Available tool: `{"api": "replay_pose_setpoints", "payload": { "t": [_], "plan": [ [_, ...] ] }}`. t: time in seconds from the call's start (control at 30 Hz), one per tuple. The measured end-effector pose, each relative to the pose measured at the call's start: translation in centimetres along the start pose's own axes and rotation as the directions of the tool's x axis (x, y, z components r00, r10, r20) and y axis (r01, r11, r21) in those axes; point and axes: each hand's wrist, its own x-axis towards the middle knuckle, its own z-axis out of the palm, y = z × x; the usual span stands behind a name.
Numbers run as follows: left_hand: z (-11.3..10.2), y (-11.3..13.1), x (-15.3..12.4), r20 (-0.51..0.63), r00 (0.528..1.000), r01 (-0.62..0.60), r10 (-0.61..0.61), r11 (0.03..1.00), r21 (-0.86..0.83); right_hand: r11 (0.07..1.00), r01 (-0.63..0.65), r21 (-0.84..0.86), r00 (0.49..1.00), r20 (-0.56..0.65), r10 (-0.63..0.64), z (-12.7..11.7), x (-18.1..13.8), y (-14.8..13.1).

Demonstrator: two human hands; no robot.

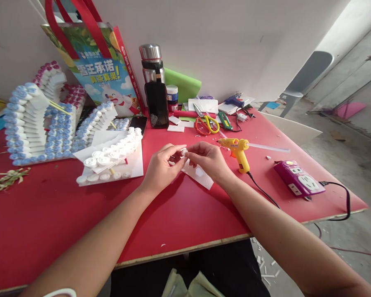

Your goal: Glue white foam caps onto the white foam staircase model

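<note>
Between the fingertips of both hands is a small white rolled paper flower. My left hand pinches it from the left, thumb and fingers closed on its edge. From the right, my right hand grips the same roll between thumb and forefinger. Under the hands lies a white card piece on the red table. To the left stands a white card model with rows of similar white rolled flowers. A yellow glue gun rests just right of my right hand.
Blue-and-white paper models stand at left, before a gift bag. A steel flask, a phone, scissors and a green-handled cutter sit at the back. A purple power socket with its cable lies near the right edge.
</note>
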Motion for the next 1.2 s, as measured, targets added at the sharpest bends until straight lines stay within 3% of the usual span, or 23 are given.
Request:
{"api": "replay_pose_setpoints", "payload": {
  "t": [0.17, 0.27, 0.33, 0.43, 0.5, 0.6, 0.77, 1.03, 1.2],
  "plan": [
    [0.01, -0.26, 0.03, -0.004, 1.000, -0.002, 0.002, 0.999, 0.032, 0.999, 0.030, -0.035, 0.999, 0.040, -0.028, -0.19, -0.08, 0.05],
    [-0.07, -0.27, 0.17, 0.007, 0.993, 0.118, -0.118, 0.984, -0.136, 0.997, 0.063, -0.045, 0.998, 0.018, -0.062, -0.25, -0.13, -0.16],
    [-0.20, -0.19, 0.34, 0.067, 0.970, 0.244, -0.235, 0.904, -0.351, 0.994, 0.093, -0.063, 0.994, -0.052, -0.096, -0.37, -0.10, -0.36],
    [-0.45, -0.04, 0.62, 0.219, 0.909, 0.412, -0.355, 0.683, -0.603, 0.992, 0.092, -0.087, 0.988, -0.119, -0.103, -0.49, -0.08, -0.60],
    [-0.57, 0.02, 0.77, 0.312, 0.872, 0.485, -0.378, 0.566, -0.667, 0.993, 0.079, -0.086, 0.993, -0.075, -0.086, -0.42, -0.19, -0.69],
    [-0.58, 0.03, 0.87, 0.370, 0.852, 0.517, -0.370, 0.489, -0.703, 0.993, 0.069, -0.095, 0.998, 0.009, -0.068, -0.18, -0.44, -0.68],
    [-0.45, -0.12, 0.80, 0.363, 0.857, 0.508, -0.366, 0.482, -0.714, 0.990, 0.085, -0.109, 0.996, -0.019, -0.088, -0.10, -0.49, -0.40],
    [-0.42, -0.10, 0.69, 0.307, 0.883, 0.460, -0.354, 0.531, -0.712, 0.984, 0.129, -0.126, 0.991, 0.043, -0.125, -0.24, -0.32, -0.25],
    [-0.39, -0.49, 0.76, 0.328, 0.870, 0.476, -0.368, 0.458, -0.751, 0.978, 0.159, -0.133, 0.987, 0.060, -0.152, 0.01, -0.53, -0.48]
  ]
}}
